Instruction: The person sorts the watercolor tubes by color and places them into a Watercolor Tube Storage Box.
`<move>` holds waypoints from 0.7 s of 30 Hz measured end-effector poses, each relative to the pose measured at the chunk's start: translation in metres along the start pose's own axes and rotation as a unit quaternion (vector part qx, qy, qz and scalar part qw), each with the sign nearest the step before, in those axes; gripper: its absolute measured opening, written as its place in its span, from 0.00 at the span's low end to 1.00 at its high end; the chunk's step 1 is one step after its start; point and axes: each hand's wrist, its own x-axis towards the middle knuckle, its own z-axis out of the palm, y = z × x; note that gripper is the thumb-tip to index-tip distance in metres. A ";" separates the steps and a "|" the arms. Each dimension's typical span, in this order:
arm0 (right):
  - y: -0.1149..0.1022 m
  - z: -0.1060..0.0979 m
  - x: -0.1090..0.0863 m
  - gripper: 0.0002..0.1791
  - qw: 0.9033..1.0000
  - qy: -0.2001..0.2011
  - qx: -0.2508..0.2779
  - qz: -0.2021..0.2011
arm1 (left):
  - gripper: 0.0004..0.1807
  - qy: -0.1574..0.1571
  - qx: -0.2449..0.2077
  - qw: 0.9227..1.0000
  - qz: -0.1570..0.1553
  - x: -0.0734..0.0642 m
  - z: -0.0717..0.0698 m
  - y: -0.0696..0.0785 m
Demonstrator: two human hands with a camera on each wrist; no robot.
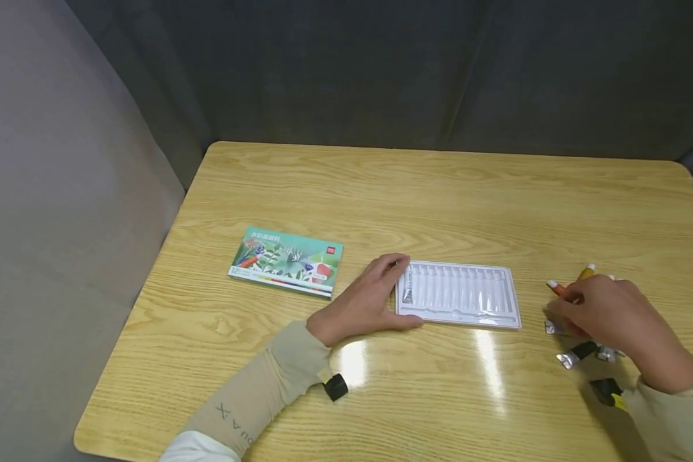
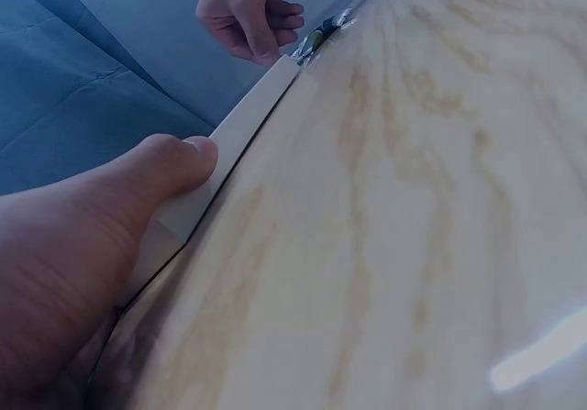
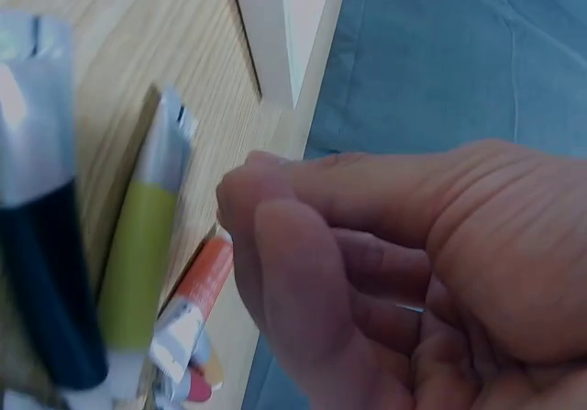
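Note:
My left hand point(image 1: 369, 301) holds the left end of a white plastic tray point(image 1: 462, 317), its thumb on the near edge and fingers at the far corner. One paint tube point(image 1: 407, 289) lies in the tray's leftmost slot; the other slots hold nothing. Over a loose group of paint tubes right of the tray is my right hand point(image 1: 606, 314), its fingers loosely curled with nothing visible between them. Around it in the right wrist view lie a yellow-green tube point(image 3: 139, 254), a dark tube point(image 3: 55, 282) and an orange tube point(image 3: 204, 277).
A green paint box point(image 1: 289, 260) with printed flowers lies flat to the left of the tray. The wooden table point(image 1: 381, 199) has a dark curtain point(image 1: 335, 77) behind it. A grey panel point(image 1: 63, 224) stands along its left side.

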 end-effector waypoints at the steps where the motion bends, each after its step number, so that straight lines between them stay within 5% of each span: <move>1: 0.002 0.000 -0.001 0.20 1.000 -0.002 0.000 0.004 | 0.60 0.000 0.000 1.000 0.000 0.000 0.000 0.000; 11: 0.014 0.001 -0.001 0.17 0.998 -0.053 -0.001 0.018 | 0.59 -0.002 -0.002 1.000 0.002 0.000 -0.002 0.001; 21: 0.012 0.005 0.000 0.19 0.999 -0.028 0.006 0.029 | 0.59 -0.002 -0.002 1.000 0.005 0.000 -0.001 0.001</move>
